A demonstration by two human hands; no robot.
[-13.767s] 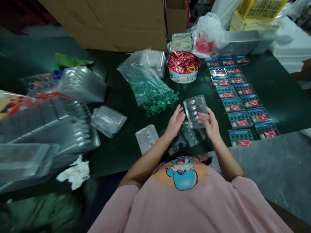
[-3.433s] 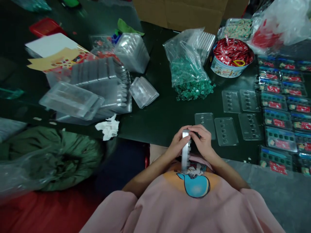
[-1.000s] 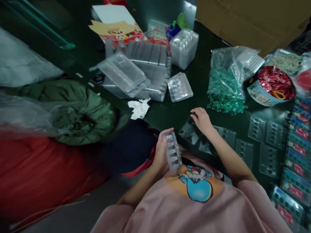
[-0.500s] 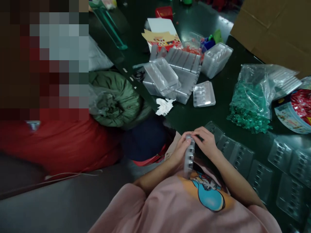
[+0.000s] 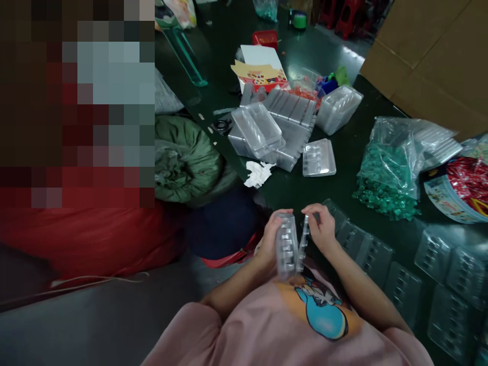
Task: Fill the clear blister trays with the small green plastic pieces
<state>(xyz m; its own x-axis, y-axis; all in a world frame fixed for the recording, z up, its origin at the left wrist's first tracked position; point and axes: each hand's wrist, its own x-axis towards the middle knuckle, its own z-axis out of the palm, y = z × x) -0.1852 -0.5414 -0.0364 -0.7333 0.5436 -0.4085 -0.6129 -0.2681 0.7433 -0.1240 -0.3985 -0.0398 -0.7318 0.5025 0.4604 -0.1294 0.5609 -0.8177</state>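
Note:
My left hand (image 5: 270,233) is closed around a stack of clear plastic blister trays (image 5: 286,246), held on edge in front of my shirt. Between the fingertips of my right hand (image 5: 321,226) is a single thin clear blister tray (image 5: 304,244), pinched at its top end. It hangs just right of the stack, with a narrow gap between the two. On the dark green table to the right, several separate clear trays (image 5: 375,254) are laid out flat in rows.
More stacked clear trays (image 5: 292,109) stand ahead, beside a crumpled white tissue (image 5: 259,174). A bag of green plastic pieces (image 5: 392,168) and a tub of red packets (image 5: 467,178) sit at right, below a cardboard box (image 5: 427,61). Bundled sacks (image 5: 190,157) lie left.
My hands have moved apart. One tray has come away from the stack with my right hand, while my left hand keeps the rest, now turned more toward me.

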